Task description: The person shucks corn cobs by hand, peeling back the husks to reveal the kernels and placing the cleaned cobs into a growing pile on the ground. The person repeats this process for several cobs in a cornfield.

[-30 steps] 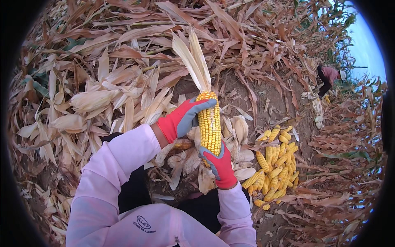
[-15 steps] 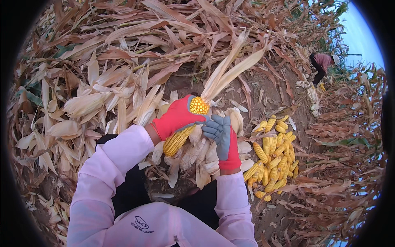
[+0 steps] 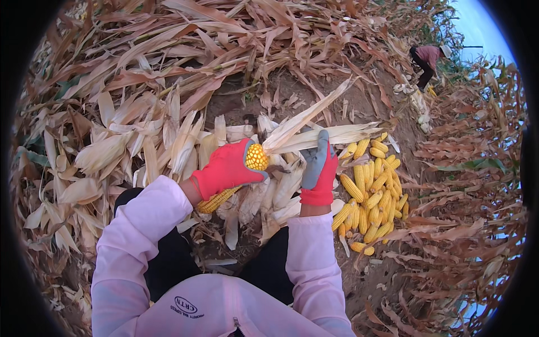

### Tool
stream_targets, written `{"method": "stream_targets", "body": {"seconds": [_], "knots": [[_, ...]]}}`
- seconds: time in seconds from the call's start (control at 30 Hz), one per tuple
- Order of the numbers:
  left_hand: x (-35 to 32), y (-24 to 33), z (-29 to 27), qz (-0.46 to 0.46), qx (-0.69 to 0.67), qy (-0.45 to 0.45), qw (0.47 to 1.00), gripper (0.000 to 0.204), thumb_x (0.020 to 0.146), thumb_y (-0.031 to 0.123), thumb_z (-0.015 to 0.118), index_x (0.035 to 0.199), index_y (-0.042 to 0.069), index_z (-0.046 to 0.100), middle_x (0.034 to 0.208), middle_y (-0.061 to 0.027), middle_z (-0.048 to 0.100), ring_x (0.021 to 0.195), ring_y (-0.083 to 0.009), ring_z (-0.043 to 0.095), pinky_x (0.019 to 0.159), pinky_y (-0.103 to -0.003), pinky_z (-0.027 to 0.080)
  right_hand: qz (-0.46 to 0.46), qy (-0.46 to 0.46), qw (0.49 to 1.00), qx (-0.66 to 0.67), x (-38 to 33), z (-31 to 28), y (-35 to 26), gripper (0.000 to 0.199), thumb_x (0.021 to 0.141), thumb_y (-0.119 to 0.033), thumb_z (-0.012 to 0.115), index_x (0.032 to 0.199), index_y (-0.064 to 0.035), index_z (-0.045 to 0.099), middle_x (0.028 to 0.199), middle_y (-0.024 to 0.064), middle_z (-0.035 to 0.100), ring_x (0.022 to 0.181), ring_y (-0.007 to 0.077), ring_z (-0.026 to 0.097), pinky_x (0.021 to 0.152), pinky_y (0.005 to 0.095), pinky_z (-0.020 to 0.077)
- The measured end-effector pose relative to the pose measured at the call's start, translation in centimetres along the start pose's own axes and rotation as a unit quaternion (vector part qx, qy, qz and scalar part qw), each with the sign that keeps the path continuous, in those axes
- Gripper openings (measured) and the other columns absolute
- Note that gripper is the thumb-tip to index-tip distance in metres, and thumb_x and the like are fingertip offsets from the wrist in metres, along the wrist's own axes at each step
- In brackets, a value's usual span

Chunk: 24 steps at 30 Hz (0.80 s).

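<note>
My left hand [image 3: 224, 171], in a red glove with grey palm, is closed around a yellow ear of corn [image 3: 257, 158]. The kernels show above the fist and again below it. Long dry husk leaves [image 3: 292, 126] hang on at one end of the ear and stretch to the right. My right hand [image 3: 320, 168], gloved alike, is closed on one of these leaves, its grey fingers lying across it. Part of that grip is hidden.
Bare yellow ears are piled [image 3: 370, 196] right of my right hand. Loose husks [image 3: 123, 143] cover the ground at left, and dry stalks [image 3: 224, 45] lie beyond. Another person [image 3: 426, 59] bends over at the far right. My dark-clad knees [image 3: 168, 247] are below my hands.
Both hands and the ear have shifted in view, the left hand leftward and lower. My right hand has moved right onto a husk leaf, which now leans down toward the right.
</note>
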<state>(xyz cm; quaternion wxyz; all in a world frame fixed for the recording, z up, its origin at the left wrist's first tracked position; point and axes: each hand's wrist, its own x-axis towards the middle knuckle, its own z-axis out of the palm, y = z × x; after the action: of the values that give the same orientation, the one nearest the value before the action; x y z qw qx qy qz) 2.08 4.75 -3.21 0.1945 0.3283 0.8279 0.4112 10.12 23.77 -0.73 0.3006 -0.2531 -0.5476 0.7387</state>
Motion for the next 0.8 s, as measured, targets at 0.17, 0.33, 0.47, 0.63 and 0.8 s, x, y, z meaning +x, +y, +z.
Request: {"method": "stream_targets", "body": {"seconds": [0.17,0.33,0.47,0.63,0.8], "knots": [[0.2,0.0,0.1,-0.08,-0.359,-0.081,0.927,0.052,0.076,0.022,0.077,0.119,0.003,0.055,0.103,-0.0041,0.063,0.089,-0.0126,0.06,0.081,-0.028,0.049,-0.12,0.039,0.991,-0.038,-1.2,1.5,0.0,0.041,0.099,-0.033,0.051,0.119,0.0023,0.059,0.105,0.008,0.065,0.089,0.01,0.059,0.077,0.0257,0.0474],[-0.1,1.5,-0.1,-0.071,-0.432,-0.161,0.884,0.046,0.076,0.014,0.076,0.116,0.003,0.055,0.104,-0.0025,0.063,0.093,-0.0096,0.058,0.084,-0.027,0.047,-0.191,-0.134,0.968,0.093,-3.0,2.1,-1.4,0.048,0.101,-0.036,0.04,0.129,0.0024,0.048,0.119,0.0179,0.06,0.11,0.0276,0.059,0.099,0.0409,0.0443],[-0.9,2.0,-0.7,-0.045,-0.422,-0.183,0.887,0.049,0.074,0.009,0.078,0.116,0.002,0.055,0.104,-0.0022,0.063,0.095,-0.0104,0.058,0.086,-0.026,0.047,-0.113,-0.222,0.964,0.095,-3.6,2.6,-0.9,0.043,0.099,-0.028,0.048,0.127,0.0044,0.051,0.116,0.0179,0.062,0.109,0.0271,0.06,0.098,0.039,0.0444],[-1.2,2.2,-0.7,-0.055,-0.433,-0.193,0.878,0.05,0.07,0.01,0.08,0.114,0.003,0.056,0.102,-0.0021,0.063,0.094,-0.0106,0.058,0.085,-0.026,0.047,-0.034,-0.19,0.975,0.111,-4.5,3.6,-0.1,0.04,0.099,-0.038,0.046,0.11,-0.0002,0.056,0.098,0.0128,0.062,0.09,0.0245,0.061,0.087,0.0375,0.0478],[-1.6,2.2,-1.0,-0.026,-0.334,-0.193,0.922,0.051,0.068,0.012,0.083,0.111,0.003,0.058,0.102,-0.0021,0.062,0.093,-0.0097,0.057,0.084,-0.027,0.048,0.062,-0.11,0.957,0.262,-4.3,3.3,0.2,0.041,0.099,-0.046,0.041,0.08,-0.0109,0.051,0.066,0.0011,0.045,0.06,0.0163,0.048,0.065,0.0342,0.0465]]}}
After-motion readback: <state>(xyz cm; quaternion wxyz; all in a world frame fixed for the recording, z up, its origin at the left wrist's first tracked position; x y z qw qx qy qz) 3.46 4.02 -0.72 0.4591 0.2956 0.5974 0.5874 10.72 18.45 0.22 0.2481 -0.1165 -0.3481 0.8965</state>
